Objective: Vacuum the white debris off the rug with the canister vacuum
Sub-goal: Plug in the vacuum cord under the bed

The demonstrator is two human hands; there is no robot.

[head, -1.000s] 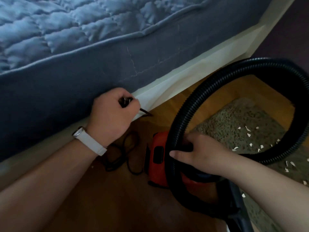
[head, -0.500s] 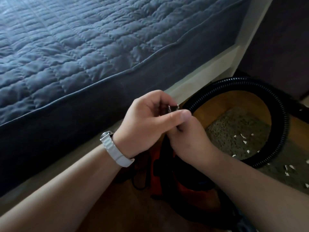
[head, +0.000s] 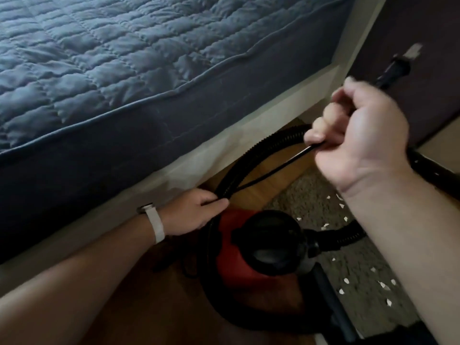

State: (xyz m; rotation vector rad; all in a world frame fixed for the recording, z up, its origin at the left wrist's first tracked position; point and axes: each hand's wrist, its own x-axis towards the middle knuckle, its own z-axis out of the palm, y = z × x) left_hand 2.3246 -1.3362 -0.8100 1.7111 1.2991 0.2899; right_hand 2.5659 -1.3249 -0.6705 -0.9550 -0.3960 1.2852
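Two hands hold the power cord (head: 273,170): right hand (head: 358,130) clenched just behind the plug (head: 395,68), left hand (head: 196,211) pinching farther down, probably freeing slack.

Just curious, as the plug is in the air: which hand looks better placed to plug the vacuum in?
The right hand: it grips the cord just behind the plug, held high. The left hand pinches the cord low beside the hose.
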